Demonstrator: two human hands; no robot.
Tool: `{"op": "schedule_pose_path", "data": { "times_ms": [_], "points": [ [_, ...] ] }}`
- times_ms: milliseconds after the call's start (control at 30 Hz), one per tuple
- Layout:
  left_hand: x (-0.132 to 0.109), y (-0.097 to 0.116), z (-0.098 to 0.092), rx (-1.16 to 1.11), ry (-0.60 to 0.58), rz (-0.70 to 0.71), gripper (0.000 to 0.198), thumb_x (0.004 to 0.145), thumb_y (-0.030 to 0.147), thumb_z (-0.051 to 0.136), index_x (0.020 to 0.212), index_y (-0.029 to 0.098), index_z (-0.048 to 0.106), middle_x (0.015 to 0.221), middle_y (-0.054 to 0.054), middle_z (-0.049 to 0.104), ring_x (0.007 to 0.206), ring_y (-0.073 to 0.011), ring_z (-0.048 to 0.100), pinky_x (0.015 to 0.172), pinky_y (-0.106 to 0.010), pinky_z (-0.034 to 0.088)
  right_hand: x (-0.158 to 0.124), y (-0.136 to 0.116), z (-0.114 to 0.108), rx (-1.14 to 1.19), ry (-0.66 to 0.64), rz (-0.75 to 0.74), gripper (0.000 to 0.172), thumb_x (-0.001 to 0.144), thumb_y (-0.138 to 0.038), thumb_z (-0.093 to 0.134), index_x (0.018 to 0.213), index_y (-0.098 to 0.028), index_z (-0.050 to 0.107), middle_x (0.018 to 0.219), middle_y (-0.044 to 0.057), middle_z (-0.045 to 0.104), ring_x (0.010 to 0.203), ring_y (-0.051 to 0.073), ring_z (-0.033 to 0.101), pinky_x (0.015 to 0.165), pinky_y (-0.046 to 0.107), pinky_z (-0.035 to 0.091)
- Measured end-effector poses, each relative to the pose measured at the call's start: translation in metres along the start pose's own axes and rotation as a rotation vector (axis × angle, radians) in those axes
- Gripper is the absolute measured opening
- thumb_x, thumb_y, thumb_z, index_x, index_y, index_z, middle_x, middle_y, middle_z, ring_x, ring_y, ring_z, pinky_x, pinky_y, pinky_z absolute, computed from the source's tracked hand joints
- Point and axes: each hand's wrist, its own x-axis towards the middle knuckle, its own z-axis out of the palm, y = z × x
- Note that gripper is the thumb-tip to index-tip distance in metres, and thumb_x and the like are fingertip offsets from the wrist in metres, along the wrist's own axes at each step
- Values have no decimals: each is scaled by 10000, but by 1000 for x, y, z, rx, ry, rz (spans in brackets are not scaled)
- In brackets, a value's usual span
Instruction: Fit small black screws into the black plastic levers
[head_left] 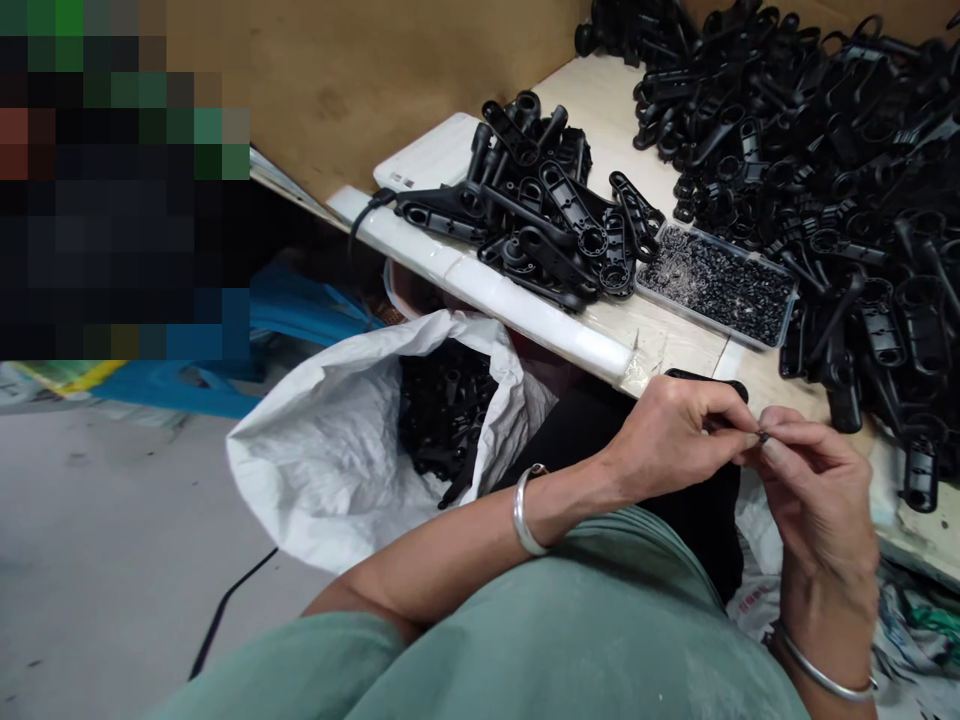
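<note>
My left hand (679,435) and my right hand (814,475) meet fingertip to fingertip over the table's front edge. Both pinch one tiny dark piece (763,437), too small to name and mostly covered by the fingers. Just behind my left hand, a black plastic part (705,378) lies at the edge, partly hidden by the knuckles. Beyond the hands is a clear shallow box (720,285) filled with many tiny black pieces. A heap of long black plastic parts with round ends (540,215) lies to the left of this box.
A much larger pile of black plastic parts (810,130) covers the right and back of the table (611,90). Below the table's padded edge (517,300), a white woven sack (300,470) stands open with black parts inside. A blue plastic stool (300,300) is at left.
</note>
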Motion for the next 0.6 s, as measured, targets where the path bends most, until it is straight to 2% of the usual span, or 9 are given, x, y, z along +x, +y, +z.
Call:
{"op": "schedule_pose_path", "data": {
  "times_ms": [100,267,367,467,600],
  "points": [
    [0,0,0,18,16,-14,93,791,96,681,720,132,729,728,-33,740,664,-111,670,622,-180,536,-1,1,1,10,31,8,130,712,-203,862,801,-271,794,910,17,703,752,136,702,620,255,647],
    [0,2,0,21,40,-25,63,782,130,715,726,129,743,742,-39,751,668,-112,678,627,-175,540,0,3,2,45,65,15,129,705,-202,864,790,-261,787,920,10,696,715,126,695,560,242,637],
    [-1,1,0,41,32,-11,90,801,128,686,729,131,740,743,-40,751,669,-112,678,623,-175,539,0,5,2,33,66,3,146,696,-179,866,790,-256,784,910,8,693,759,121,693,609,232,639],
    [-1,-1,0,75,30,28,114,807,106,656,730,132,735,741,-37,748,668,-109,676,621,-171,535,0,6,1,-16,65,-36,154,695,-167,866,794,-252,785,895,13,695,813,118,686,661,214,631],
    [-1,-3,-2,116,31,42,115,809,103,655,739,134,742,754,-39,754,676,-109,682,622,-166,531,-2,6,-2,-140,67,-86,132,724,-166,847,804,-251,786,898,26,700,808,131,676,654,240,630]
  ]
}}
